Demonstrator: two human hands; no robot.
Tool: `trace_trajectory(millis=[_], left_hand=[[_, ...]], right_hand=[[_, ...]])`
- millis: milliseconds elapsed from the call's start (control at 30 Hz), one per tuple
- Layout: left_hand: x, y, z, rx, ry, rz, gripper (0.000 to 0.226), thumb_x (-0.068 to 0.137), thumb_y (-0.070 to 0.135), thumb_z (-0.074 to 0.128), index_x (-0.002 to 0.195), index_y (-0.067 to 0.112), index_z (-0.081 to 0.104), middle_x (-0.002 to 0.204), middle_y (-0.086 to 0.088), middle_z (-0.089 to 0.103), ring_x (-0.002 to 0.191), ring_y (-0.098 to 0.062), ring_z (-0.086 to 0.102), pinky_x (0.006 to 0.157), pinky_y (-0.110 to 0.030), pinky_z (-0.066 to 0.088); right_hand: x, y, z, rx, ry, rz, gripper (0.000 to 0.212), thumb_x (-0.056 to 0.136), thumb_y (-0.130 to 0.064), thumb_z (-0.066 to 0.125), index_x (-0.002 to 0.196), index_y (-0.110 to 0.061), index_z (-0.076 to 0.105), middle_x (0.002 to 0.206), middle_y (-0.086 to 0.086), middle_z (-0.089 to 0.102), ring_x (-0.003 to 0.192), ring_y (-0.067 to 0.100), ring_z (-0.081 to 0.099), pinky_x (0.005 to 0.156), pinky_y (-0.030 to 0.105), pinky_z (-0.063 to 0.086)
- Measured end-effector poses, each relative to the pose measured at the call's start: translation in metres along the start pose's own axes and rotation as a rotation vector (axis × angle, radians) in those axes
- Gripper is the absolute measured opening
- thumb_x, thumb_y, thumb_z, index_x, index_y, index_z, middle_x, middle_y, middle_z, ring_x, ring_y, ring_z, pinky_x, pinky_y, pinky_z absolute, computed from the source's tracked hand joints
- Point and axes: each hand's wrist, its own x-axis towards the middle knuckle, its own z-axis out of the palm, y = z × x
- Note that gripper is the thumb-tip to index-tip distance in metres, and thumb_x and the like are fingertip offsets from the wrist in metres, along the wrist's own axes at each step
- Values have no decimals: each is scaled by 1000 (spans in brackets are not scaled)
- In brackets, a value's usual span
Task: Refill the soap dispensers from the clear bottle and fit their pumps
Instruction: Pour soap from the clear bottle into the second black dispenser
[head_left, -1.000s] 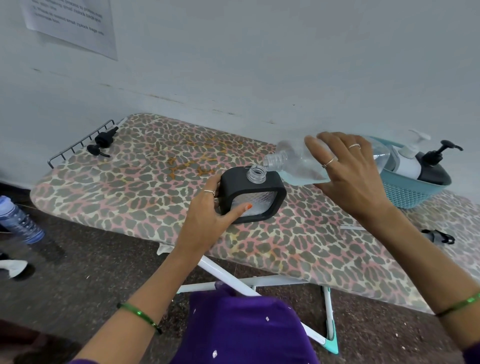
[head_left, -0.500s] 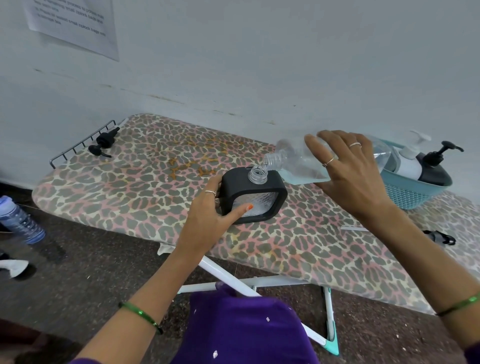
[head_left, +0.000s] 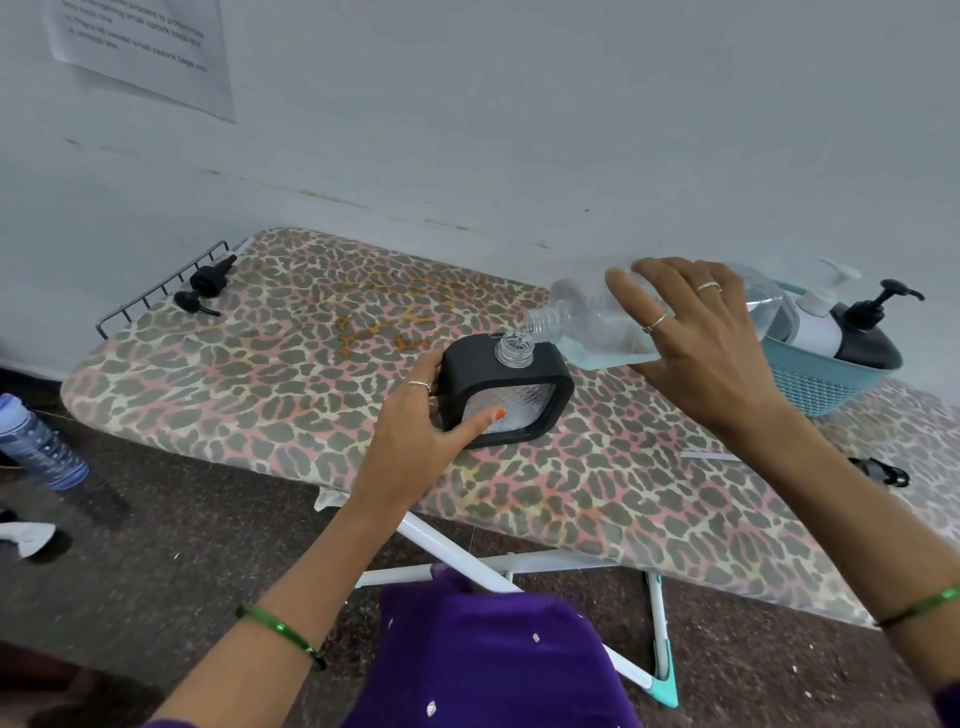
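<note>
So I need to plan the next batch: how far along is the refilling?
Done, it seems: two dispensers with pumps on lie in the blue basket. In hand: the left hand steadies the black dispenser on the board while the right hand tips the clear bottle at its open neck. Left: finish filling, then fit a pump; loose black pumps lie at the board's far left end.

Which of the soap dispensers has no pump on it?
The square black dispenser under the left hand: its neck is open. The two in the blue basket have pumps on.
</note>
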Motion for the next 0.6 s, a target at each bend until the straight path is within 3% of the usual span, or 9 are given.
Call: trace_trajectory(millis=[200, 367, 600], left_hand=[[1, 1, 0, 1, -8, 3, 69, 77, 37, 77, 135, 16, 47, 105, 23, 54, 96, 11, 57, 78, -4, 46], [1, 0, 0, 3, 5, 12, 70, 77, 35, 78, 136, 15, 46, 110, 10, 58, 98, -3, 58, 80, -7, 48], [1, 0, 0, 15, -2, 15, 70, 76, 42, 75, 135, 17, 46, 110, 12, 59, 99, -1, 58, 81, -9, 50]], right_hand=[[0, 1, 0, 3, 9, 0, 83, 60, 7, 75, 130, -16, 38, 123, 18, 56, 111, 38, 51, 91, 51, 37], [1, 3, 0, 0, 8, -2, 82, 61, 4, 76, 130, -17, 38, 123, 17, 56, 111, 37, 51, 91, 51, 37], [0, 3, 1, 0, 19, -5, 82, 61, 3, 77, 130, -17, 38, 122, 17, 56, 111, 36, 50, 91, 50, 37]])
